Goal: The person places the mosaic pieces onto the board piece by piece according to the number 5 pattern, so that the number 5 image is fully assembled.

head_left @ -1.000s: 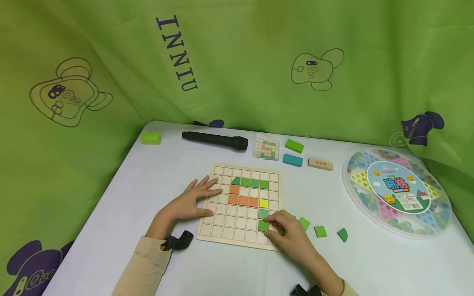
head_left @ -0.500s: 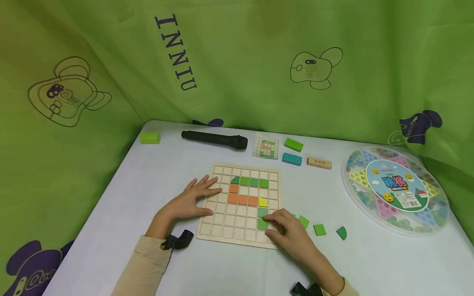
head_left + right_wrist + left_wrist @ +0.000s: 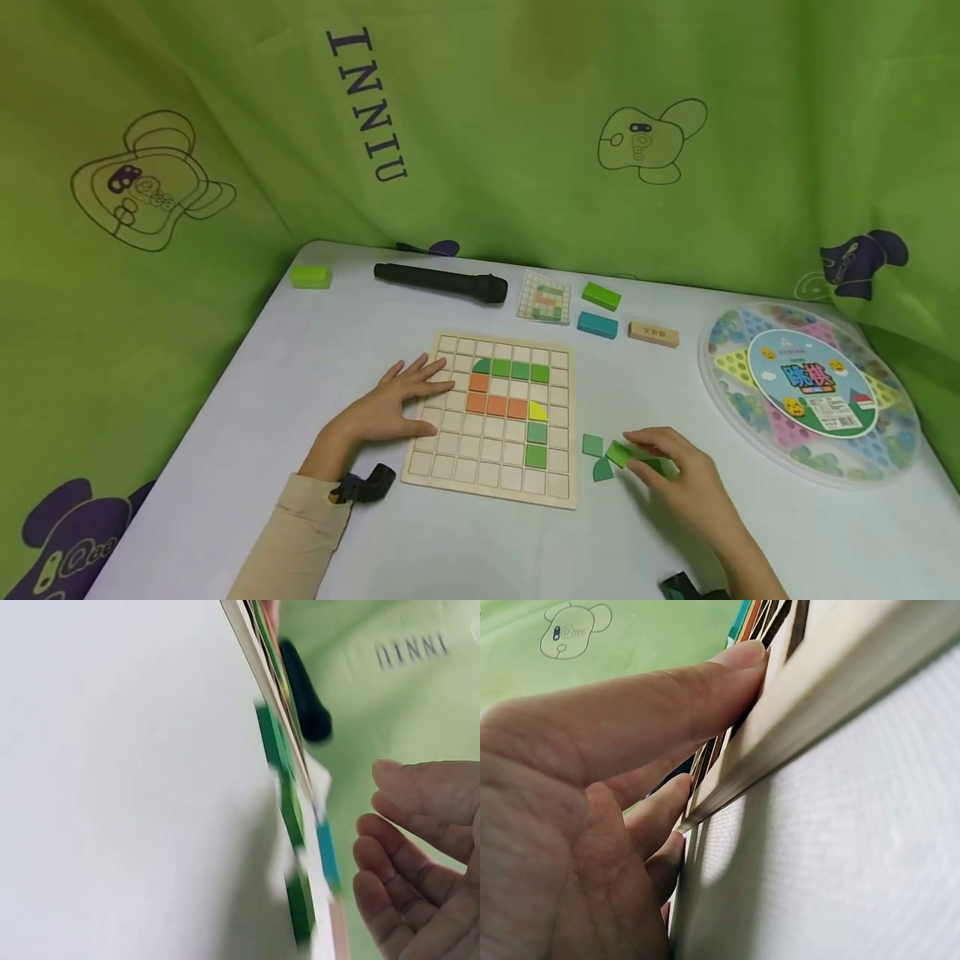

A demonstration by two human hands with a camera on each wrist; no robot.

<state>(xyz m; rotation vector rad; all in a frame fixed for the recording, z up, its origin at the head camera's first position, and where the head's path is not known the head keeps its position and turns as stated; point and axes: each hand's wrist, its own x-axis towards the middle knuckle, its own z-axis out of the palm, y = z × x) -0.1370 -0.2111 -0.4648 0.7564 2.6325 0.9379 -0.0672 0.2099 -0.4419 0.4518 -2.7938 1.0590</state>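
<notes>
A wooden grid board (image 3: 457, 462) lies on the white table, with green, orange and yellow tiles in some of its squares. My left hand (image 3: 386, 408) rests with spread fingers on the board's left edge; the left wrist view shows the thumb (image 3: 739, 664) against its rim. Right of the board, my right hand (image 3: 686, 479) hovers over loose tiles, thumb and fingers apart and nothing between them. In the head view its fingertips overlap a light green square tile (image 3: 618, 453). Nearby are another green square tile (image 3: 592, 444) and a dark green quarter-round tile (image 3: 603, 470). The hand partly hides a further green tile.
Behind the board lie a black microphone (image 3: 441, 283), a pattern card (image 3: 543, 298), two green blocks (image 3: 311, 277), a blue block (image 3: 597, 325) and a wooden block (image 3: 653, 334). A round Chinese checkers box (image 3: 813, 392) lies at the right. A green curtain (image 3: 495, 125) encloses the table.
My right hand has left the green tile in the board's lower right square and moved right over the loose tiles. The left hand has stayed on the board.
</notes>
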